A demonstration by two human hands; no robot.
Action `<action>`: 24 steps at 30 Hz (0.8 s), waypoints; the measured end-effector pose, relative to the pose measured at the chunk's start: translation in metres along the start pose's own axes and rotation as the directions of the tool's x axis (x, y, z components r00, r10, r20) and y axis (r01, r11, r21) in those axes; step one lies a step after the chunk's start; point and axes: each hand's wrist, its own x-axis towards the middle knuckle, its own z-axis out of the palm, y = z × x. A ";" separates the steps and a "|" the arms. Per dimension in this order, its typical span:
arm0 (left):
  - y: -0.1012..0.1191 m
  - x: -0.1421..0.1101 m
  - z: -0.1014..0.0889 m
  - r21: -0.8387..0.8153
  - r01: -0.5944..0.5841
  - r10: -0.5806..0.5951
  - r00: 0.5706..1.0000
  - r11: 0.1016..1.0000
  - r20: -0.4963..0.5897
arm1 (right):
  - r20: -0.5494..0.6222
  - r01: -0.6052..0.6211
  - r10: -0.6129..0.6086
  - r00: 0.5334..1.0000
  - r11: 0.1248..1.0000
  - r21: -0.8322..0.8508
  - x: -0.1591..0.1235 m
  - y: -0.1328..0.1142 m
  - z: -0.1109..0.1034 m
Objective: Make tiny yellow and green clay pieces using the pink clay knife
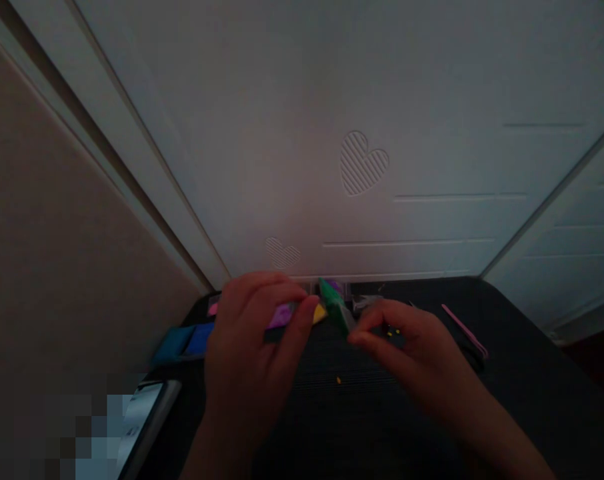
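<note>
The scene is dim. My left hand (255, 340) is curled, with thumb and fingers closed on a small multicoloured strip (295, 313) showing purple and yellow segments. My right hand (399, 343) pinches a thin green tool (335, 305) that slants up toward the strip; its tip nearly meets the yellow end. Both hands hover above a dark mat (332, 400) near its far edge. A tiny orange speck (339, 381) lies on the mat below them.
A blue and pink strip (187, 339) lies at the mat's left. A pink stick (465, 330) rests at the right. A phone or tablet (142, 420) sits lower left. A white panelled wall with heart shapes (362, 163) rises behind.
</note>
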 end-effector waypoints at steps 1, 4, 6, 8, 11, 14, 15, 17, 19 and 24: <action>0.002 -0.001 -0.002 -0.021 0.023 -0.022 0.999 1.000 0.040 | -0.022 0.022 -0.023 0.999 0.999 -0.040 0.000 0.000 0.000; 0.006 -0.002 -0.003 -0.123 0.116 -0.085 0.968 0.986 0.237 | -0.048 0.080 -0.087 0.995 0.988 -0.130 0.000 0.001 0.002; 0.007 -0.002 -0.002 -0.169 0.177 -0.114 0.937 0.970 0.330 | -0.052 0.107 -0.119 0.992 0.976 -0.188 -0.001 0.001 0.004; 0.007 -0.002 0.001 -0.184 0.211 -0.129 0.917 0.960 0.377 | -0.062 0.128 -0.148 0.987 0.960 -0.249 -0.003 0.000 0.005; 0.006 -0.002 0.003 -0.182 0.232 -0.143 0.904 0.955 0.402 | -0.059 0.160 -0.189 0.980 0.930 -0.330 -0.005 -0.001 0.007; 0.005 -0.002 0.004 -0.173 0.250 -0.161 0.898 0.953 0.410 | -0.043 0.185 -0.219 0.975 0.902 -0.390 -0.006 -0.003 0.008; 0.005 -0.003 0.004 -0.169 0.260 -0.171 0.894 0.951 0.413 | -0.044 0.193 -0.230 0.972 0.892 -0.410 -0.006 -0.003 0.008; 0.006 -0.003 0.004 -0.160 0.280 -0.190 0.885 0.947 0.425 | -0.051 0.204 -0.252 0.966 0.871 -0.447 -0.006 -0.004 0.010; 0.006 -0.004 0.004 -0.150 0.288 -0.197 0.876 0.946 0.441 | -0.064 0.212 -0.274 0.959 0.853 -0.477 -0.006 -0.004 0.011; 0.004 -0.004 0.005 -0.160 0.306 -0.199 0.858 0.939 0.474 | -0.079 0.213 -0.290 0.954 0.836 -0.505 -0.008 -0.005 0.013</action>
